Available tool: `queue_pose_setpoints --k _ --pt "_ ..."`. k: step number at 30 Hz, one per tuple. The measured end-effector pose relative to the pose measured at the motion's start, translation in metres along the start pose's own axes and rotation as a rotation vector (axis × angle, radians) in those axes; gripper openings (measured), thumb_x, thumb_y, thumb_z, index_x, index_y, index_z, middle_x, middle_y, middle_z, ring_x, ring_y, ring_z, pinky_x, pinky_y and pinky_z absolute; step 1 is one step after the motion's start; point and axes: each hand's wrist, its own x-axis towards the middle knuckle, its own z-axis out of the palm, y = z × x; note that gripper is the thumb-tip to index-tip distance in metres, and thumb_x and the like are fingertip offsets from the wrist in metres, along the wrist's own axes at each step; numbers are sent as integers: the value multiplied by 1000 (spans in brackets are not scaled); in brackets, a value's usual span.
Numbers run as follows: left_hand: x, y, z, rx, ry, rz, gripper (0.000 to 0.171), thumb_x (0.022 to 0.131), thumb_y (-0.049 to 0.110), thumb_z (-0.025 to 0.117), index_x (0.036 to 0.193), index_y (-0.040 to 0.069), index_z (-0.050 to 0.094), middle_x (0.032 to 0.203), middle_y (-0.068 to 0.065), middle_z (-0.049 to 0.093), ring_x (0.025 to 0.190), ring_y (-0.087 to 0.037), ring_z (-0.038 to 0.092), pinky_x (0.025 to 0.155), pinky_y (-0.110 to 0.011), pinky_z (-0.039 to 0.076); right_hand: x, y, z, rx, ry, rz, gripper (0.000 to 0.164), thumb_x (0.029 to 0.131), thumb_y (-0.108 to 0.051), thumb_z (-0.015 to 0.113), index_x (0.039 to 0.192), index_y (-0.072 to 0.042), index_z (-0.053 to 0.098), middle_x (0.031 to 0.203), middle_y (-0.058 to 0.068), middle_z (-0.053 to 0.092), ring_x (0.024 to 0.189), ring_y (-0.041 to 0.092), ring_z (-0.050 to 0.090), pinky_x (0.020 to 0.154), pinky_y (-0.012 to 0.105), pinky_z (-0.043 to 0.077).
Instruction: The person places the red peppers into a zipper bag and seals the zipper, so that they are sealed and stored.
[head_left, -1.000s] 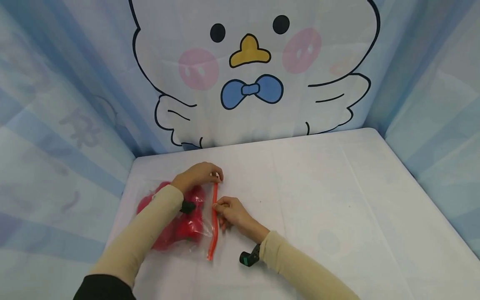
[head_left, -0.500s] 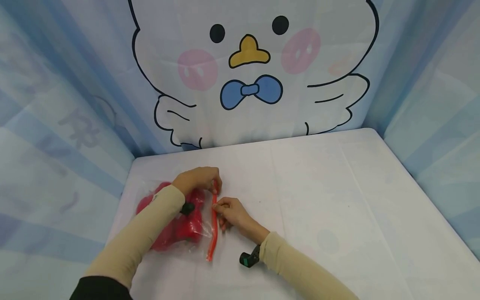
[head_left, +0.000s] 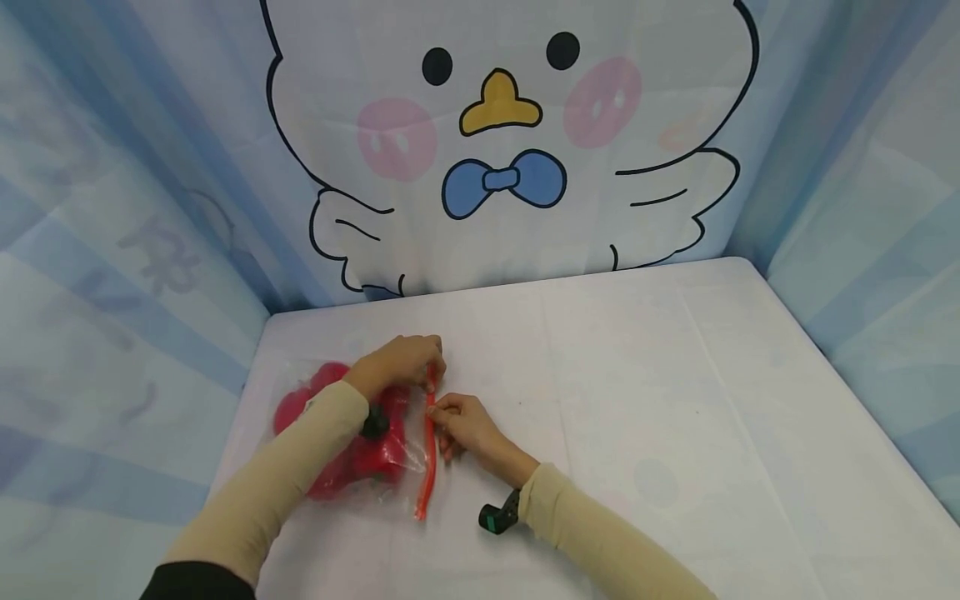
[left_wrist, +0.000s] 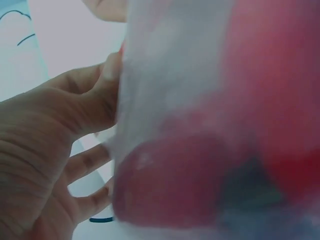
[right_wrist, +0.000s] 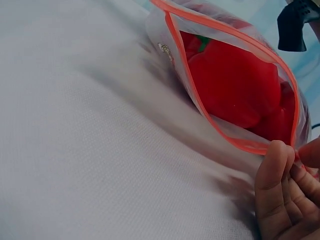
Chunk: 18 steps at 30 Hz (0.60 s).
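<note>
A clear plastic zip bag [head_left: 415, 448] lies at the left of the table, filled with red bell peppers [right_wrist: 230, 80]. Its orange zip edge [head_left: 430, 475] faces right. Seen from the right wrist, the near part of the mouth gapes, with peppers and a bit of green stem inside. My left hand [head_left: 401, 360] reaches over the bag and pinches the zip edge near its far end. Closer to me, my right hand [head_left: 467, 427] pinches the same edge around its middle. In the left wrist view the bag's film covers the left fingertips.
The white table [head_left: 637, 400] stretches off to the right. Printed curtains [head_left: 112, 292] hang along its left, back and right sides. A black wrist camera [head_left: 498, 515] sits below my right wrist, and another [head_left: 375, 421] overlaps the bag.
My left hand has slid a little along the zip edge toward my right hand, its fingers bending down more. My right hand and the bag have stayed nearly in place.
</note>
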Motion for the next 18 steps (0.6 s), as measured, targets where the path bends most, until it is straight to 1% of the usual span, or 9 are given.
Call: queue_pose_setpoints --k 6,8,12,18 --pt "-1 -1 12 3 145 4 14 76 21 89 73 23 76 102 1 62 89 -17 61 75 -40 55 0 0 -1 -4 14 10 18 103 -18 63 102 0 65 60 -1 53 45 9 52 43 22 47" --pt "-2 -1 15 5 176 3 15 76 21 89 72 22 75 102 0 61 89 -18 60 74 -39 54 0 0 -1 -7 21 10 18 103 -18 63 102 0 65 60 0 53 46 9 52 43 22 46" --pt "-4 -1 17 6 203 -11 16 77 23 89 72 21 74 104 1 60 93 -19 59 75 -39 54 -1 0 0 -18 29 8 19 103 -19 63 102 0 66 60 0 53 46 9 53 43 21 46" --pt "-6 0 16 -3 200 -22 15 77 22 89 73 20 75 104 0 61 94 -19 59 78 -40 55 -4 -1 0 -36 20 10 20 103 -19 63 104 0 66 61 0 54 48 9 53 44 21 45"
